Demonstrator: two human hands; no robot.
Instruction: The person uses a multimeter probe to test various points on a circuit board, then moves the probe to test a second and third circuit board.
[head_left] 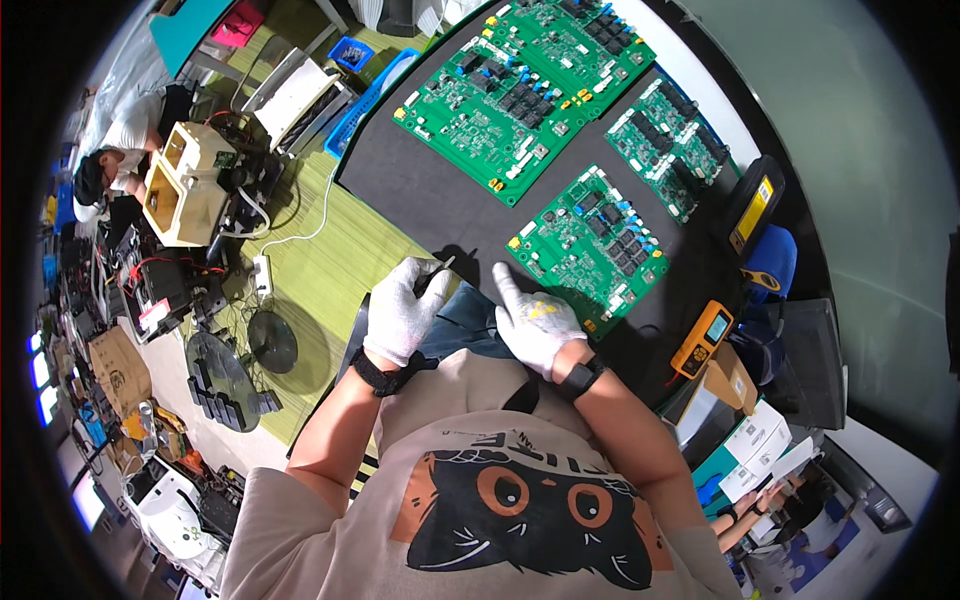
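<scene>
My left hand (405, 312), in a white glove, is closed around a thin dark tool with a pale pointed tip (444, 265); its exact kind is too small to tell. My right hand (538, 322), gloved in white with yellow marks on its back, has the index finger stretched out and the other fingers partly bent, with nothing visible in it. Just beyond it lies a green circuit board (585, 245) on the dark mat (400, 195). The right hand is beside this board's near left edge.
Larger green circuit boards (480, 125) lie farther off, and smaller ones (668, 145) to the right. An orange handheld meter (702, 340), a yellow-and-black device (757, 212) and a cardboard box (730, 380) stand at the right. Blue baskets (352, 53) are at the far left. Other people work on both sides.
</scene>
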